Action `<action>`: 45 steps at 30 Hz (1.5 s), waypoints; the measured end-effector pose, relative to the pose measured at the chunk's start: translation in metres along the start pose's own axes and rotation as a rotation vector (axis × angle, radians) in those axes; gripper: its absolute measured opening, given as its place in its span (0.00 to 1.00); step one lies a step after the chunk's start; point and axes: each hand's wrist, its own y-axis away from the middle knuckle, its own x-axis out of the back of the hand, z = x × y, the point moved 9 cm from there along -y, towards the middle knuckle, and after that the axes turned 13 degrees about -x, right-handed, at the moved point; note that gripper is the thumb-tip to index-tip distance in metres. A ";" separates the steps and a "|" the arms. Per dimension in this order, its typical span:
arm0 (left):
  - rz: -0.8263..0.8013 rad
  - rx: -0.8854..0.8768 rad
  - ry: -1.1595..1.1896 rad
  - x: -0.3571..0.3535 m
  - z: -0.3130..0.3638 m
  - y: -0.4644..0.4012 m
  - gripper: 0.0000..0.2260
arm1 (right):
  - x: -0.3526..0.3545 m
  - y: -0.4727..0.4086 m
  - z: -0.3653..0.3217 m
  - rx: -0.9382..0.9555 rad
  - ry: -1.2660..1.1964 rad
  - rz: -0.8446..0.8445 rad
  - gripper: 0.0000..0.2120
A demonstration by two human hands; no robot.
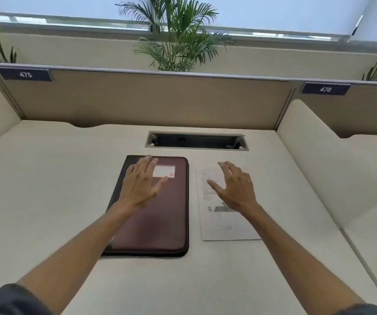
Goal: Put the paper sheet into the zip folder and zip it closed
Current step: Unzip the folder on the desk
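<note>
Two hands reach out over the desk, both with fingers spread and straight, grasping nothing. The left hand [140, 183] is above the upper left part of the zip folder [158, 223], fingers pointing away from the person and thumb angled toward a white label [164, 171] on the cover; whether the palm touches the cover or floats just above it cannot be told. The right hand [233, 186] is over the upper half of the paper sheet [226, 226], fingers fanned, thumb pointing left across the printed lines — again, contact with the sheet is unclear.

From each hand a bare forearm runs back to a dark sleeve [8, 301] at the bottom corners of the view.

The zip folder is dark maroon with a black zipped edge, lying flat and closed on the pale desk [205, 280]. The paper sheet lies flat just to the right of it, apart from it by a narrow strip of desk, its long edges roughly parallel to the folder's.

Beyond both, a rectangular cable slot [196, 142] is cut into the desk. Behind that stands a tan partition [151, 101] bearing number plates — 475 [25, 74] on the left, 476 [325, 89] on the right. A palm plant [178, 39] rises behind the partition, before a window.
</note>
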 end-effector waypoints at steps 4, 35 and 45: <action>-0.104 0.025 -0.018 -0.037 -0.002 0.030 0.34 | -0.032 0.021 0.006 -0.014 0.025 -0.093 0.33; -0.121 0.165 -0.031 -0.092 -0.096 0.014 0.21 | -0.100 -0.028 -0.062 0.084 -0.052 -0.240 0.22; -0.128 0.410 -0.020 -0.094 -0.179 -0.036 0.27 | -0.145 -0.087 -0.132 0.186 -0.052 -0.412 0.19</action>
